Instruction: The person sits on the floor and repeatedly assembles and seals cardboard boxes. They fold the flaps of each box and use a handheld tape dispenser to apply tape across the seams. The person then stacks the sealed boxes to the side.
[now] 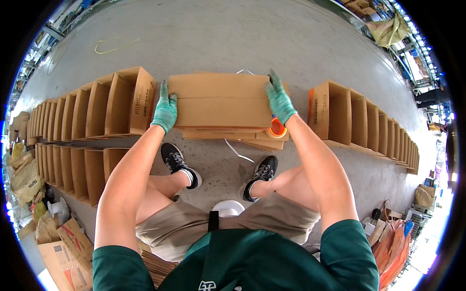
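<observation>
A closed brown cardboard box lies between my hands, its lengthwise top seam facing me. Stretched along the box's left end is my left hand in a green glove, thumb near the top edge. My right hand, gloved alike and slightly blurred, presses the right end with its fingers extended. Together they hold the box from both sides. Beneath it, flat cardboard pieces form a low stack, mostly covered by the box. An orange tape roll rests on that stack beside my right wrist.
Rows of open cardboard boxes stand at the left and right. A white strap lies between my shoes. A white stool shows beneath me. Bags and cartons crowd the lower left; an orange sack lies lower right.
</observation>
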Motion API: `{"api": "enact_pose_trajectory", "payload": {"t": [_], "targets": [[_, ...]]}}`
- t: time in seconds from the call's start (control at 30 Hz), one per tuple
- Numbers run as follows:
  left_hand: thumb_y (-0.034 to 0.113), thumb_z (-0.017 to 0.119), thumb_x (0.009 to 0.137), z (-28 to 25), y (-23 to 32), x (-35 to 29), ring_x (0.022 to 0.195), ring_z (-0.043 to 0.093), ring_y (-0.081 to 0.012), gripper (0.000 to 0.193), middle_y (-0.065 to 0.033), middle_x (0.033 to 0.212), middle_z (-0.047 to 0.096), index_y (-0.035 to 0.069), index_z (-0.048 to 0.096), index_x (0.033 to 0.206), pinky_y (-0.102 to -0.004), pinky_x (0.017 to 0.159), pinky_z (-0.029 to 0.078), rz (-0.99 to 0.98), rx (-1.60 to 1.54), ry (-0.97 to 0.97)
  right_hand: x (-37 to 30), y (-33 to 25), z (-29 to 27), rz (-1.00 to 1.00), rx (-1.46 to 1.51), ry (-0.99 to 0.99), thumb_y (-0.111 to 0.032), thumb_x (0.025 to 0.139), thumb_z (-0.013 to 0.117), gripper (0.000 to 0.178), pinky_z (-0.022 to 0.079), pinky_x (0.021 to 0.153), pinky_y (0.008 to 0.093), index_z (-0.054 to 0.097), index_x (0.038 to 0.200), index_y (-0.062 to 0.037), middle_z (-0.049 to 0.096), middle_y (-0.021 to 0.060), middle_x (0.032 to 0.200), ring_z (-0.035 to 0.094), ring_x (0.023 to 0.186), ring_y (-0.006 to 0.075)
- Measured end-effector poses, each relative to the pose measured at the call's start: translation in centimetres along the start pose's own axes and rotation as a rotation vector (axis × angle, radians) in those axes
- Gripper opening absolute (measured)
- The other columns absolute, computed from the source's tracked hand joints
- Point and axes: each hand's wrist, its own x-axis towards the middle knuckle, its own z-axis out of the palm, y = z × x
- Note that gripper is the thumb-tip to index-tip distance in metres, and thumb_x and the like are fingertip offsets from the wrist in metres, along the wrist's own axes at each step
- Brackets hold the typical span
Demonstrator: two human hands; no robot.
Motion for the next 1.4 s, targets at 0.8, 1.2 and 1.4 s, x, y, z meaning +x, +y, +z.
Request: {"api": "enact_pose_trajectory", "payload": {"t": [0.8, 1.2, 1.4], "targets": [[0.019, 0.049, 0.103, -0.1, 1.4, -0.7, 0.123, 0.056, -0.0378, 0.051, -0.0238, 0.136, 0.056, 0.008, 0.034, 0.151, -0.0402, 0.102, 0.044, -0.033, 0.103, 0.061, 0.4, -10.1, -5.3, -0.32, 0.466, 0.198, -0.015, 0.087, 0.06, 0.039, 0.056, 0.077, 0.0295, 0.066, 0.123, -0.0034, 0.069, 0.0093, 0.105, 0.066, 0.085, 0.0164], [0.023, 0.052, 0.101, -0.5, 2.0, -0.5, 0.131, 0.048, -0.0388, 0.053, -0.0226, 0.145, 0.047, 0.01, 0.036, 0.15, -0.0417, 0.106, 0.042, 0.012, 0.187, 0.084, 1.2, -10.9, 1.0, -0.14, -0.008, -0.31, -0.029, 0.086, 0.074, 0.03, 0.051, 0.074, 0.0272, 0.072, 0.1, -0.0024, 0.069, 0.0016, 0.087, 0.06, 0.081, 0.0088], [0.032, 0.052, 0.102, -1.4, 8.9, -1.3, 0.088, 0.067, -0.0311, 0.037, -0.017, 0.103, 0.065, 0.002, 0.051, 0.121, -0.0407, 0.08, 0.056, -0.002, -0.062, 0.016, 1.9, -9.0, -1.8, -0.02, -0.072, -0.414, -0.04, 0.085, 0.077, 0.043, 0.045, 0.06, 0.0241, 0.071, 0.1, 0.0, 0.062, -0.0017, 0.078, 0.054, 0.069, 0.0062]]}}
